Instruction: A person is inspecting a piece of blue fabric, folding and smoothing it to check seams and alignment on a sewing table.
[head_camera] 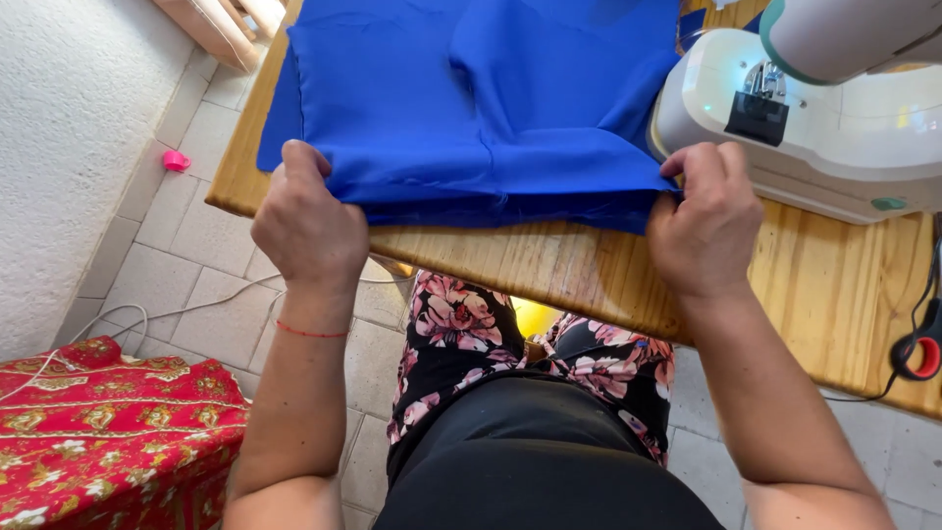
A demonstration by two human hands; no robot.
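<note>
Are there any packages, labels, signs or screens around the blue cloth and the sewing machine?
None that can be made out: no package, sign or screen is in view.
Closest thing: a small teal oval mark on the front of the white sewing machine, at the right of the wooden table; too small to tell whether it is a label.

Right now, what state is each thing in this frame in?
Blue fabric: folded, spread flat on the table, near edge pinched at both corners.
Left hand: grip shut on the fabric's left corner.
Right hand: grip shut on the right corner.
Sewing machine: upright on the wooden table, its lamp lit.
</note>
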